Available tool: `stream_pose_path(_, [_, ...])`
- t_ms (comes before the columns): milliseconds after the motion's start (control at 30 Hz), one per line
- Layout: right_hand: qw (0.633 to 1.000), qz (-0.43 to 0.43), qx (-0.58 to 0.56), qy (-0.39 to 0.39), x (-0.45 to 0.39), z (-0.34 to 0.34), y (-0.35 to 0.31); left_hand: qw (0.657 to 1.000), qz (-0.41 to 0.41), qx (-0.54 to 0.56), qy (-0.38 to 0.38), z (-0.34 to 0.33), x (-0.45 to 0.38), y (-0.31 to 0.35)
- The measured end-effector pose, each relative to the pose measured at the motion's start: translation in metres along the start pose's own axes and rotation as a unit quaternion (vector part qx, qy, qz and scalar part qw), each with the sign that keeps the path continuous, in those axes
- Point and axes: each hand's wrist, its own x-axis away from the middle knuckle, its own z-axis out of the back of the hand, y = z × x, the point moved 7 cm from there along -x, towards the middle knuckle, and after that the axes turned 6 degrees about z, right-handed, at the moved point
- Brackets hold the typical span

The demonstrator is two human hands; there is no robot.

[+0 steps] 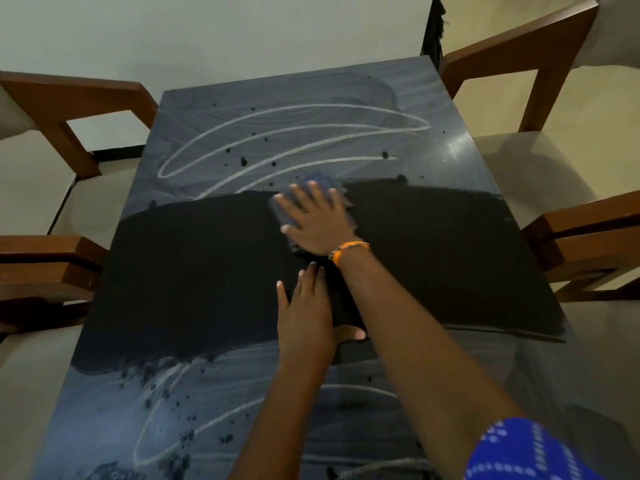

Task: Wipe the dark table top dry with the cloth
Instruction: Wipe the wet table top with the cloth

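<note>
The dark table top (194, 271) runs away from me. A plain black band crosses its middle; the far part and the near part are covered with a pale soapy film, white looping streaks and dark droplets. My right hand (313, 218), with an orange band at the wrist, lies flat with fingers spread on a folded dark blue cloth (323, 181) at the far edge of the black band. My left hand (304, 308) rests flat on the black band nearer to me, holding nothing.
Wooden chairs stand around the table: one at the far left (69, 109), one at the left (45, 268), one at the far right (526, 53) and one at the right (585, 244). A pale wall is beyond the far end.
</note>
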Motion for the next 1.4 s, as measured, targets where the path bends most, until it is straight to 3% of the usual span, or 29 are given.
stream_pose_path(100, [0.998,0.062,0.004,-0.025,-0.011,-0.002,-0.013,1.0,-0.003,-0.012,0.001,0.002,0.001,0.001])
stream_pose_path(167, [0.998,0.051,0.021,-0.001,-0.003,0.005,0.008,1.0,0.004,-0.016,-0.012,0.001,0.001,0.001])
stream_pose_path(333, [0.991,-0.115,0.016,0.061,0.049,0.034,0.131,0.999,0.011,-0.021,-0.03,-0.001,0.003,0.0])
stream_pose_path(433, [0.967,-0.239,-0.009,0.083,0.102,0.045,0.209,0.999,0.017,-0.017,-0.032,-0.001,0.002,-0.001])
stream_pose_path(533, [0.941,-0.314,-0.031,0.119,0.146,0.047,0.241,0.999,0.017,-0.017,-0.029,-0.001,0.0,-0.001])
stream_pose_path(733, [0.951,-0.285,0.013,0.116,0.155,0.035,0.194,1.0,-0.002,0.003,0.001,0.001,0.003,-0.001])
stream_pose_path(900, [0.981,-0.172,0.01,0.091,0.131,0.007,0.072,0.991,-0.036,0.081,0.095,0.015,0.044,-0.002])
stream_pose_path(1033, [0.997,-0.043,-0.021,0.06,0.129,-0.02,-0.042,0.983,-0.003,0.091,0.161,0.022,0.085,-0.028])
stream_pose_path(1100, [0.998,0.003,-0.026,0.049,0.144,-0.027,-0.068,0.982,0.014,0.103,0.16,0.02,0.102,-0.036])
stream_pose_path(1233, [0.998,-0.005,0.002,0.065,0.184,-0.018,-0.035,0.995,-0.015,0.068,0.074,0.001,0.11,-0.03])
stream_pose_path(1400, [0.976,-0.189,0.037,0.098,0.278,0.007,0.092,1.0,0.0,0.021,-0.005,-0.026,0.115,-0.02])
